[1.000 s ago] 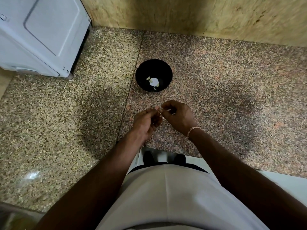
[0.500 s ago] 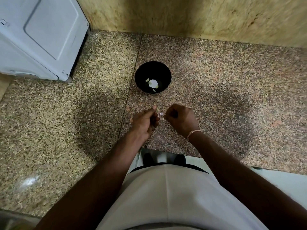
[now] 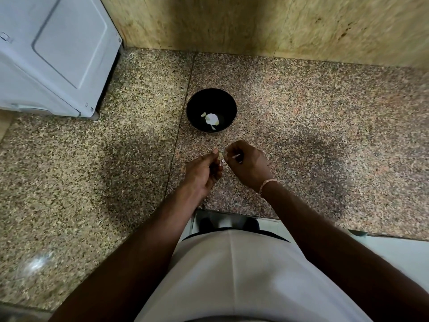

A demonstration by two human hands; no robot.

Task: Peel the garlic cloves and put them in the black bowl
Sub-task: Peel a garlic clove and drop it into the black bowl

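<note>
We look straight down from head height at our own two bare arms reaching forward over a speckled granite counter [image 3: 325, 147]. Nearest us, our pale garment [image 3: 232, 275] fills the bottom of the view, pressed against the counter's near edge. Just past that edge, near its middle, our hands meet above the stone. The left hand [image 3: 202, 173] has its fingers curled inward, thumb and fingertips pinching a small pale garlic clove [image 3: 220, 156]. The right hand [image 3: 248, 166], a thin pale bracelet [image 3: 267, 183] at its wrist, is curled as well, its fingertips pinching a whitish sliver of skin [image 3: 236, 156] just beside the clove. The clove is tiny and mostly hidden between the fingers, so we cannot tell which way its long axis runs or where its tip points. Farther on, toward the middle of the counter and a little apart from the hands, the black bowl [image 3: 197, 105] sits upright on the stone. Inside it lie white garlic pieces [image 3: 211, 119], one rounded and larger, with small slivers beside it. At the far left corner stands a white appliance [image 3: 58, 54]. Along the far edge rises a yellowish stone wall [image 3: 278, 24].
</note>
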